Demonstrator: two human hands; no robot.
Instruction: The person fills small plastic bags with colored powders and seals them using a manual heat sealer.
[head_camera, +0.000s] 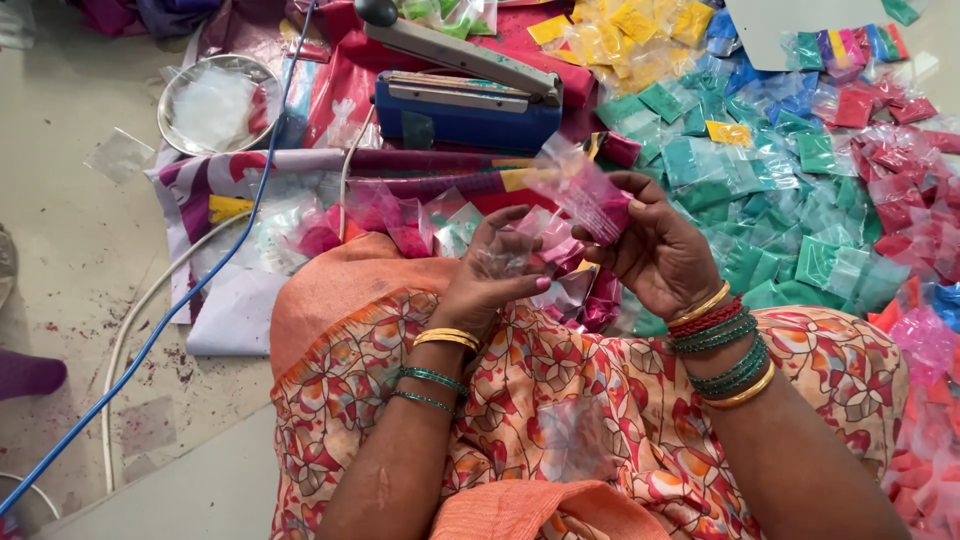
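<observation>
Pink powder packet, clear plastic, is pinched between thumb and curled fingers of the right hand. Just beside those fingers, empty clear packets are cupped in the half-closed left hand. Below the fingertips, more pink packets are partly hidden on the lap. Packet count in the left palm cannot be made out.

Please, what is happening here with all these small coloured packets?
A person sits on the floor and handles small clear packets of coloured powder. The right hand holds up one packet with pink powder. The left hand holds an empty-looking clear packet just beside it. A blue heat sealer stands in front, its arm raised. Piles of green, red, yellow and blue packets lie to the right.
</observation>
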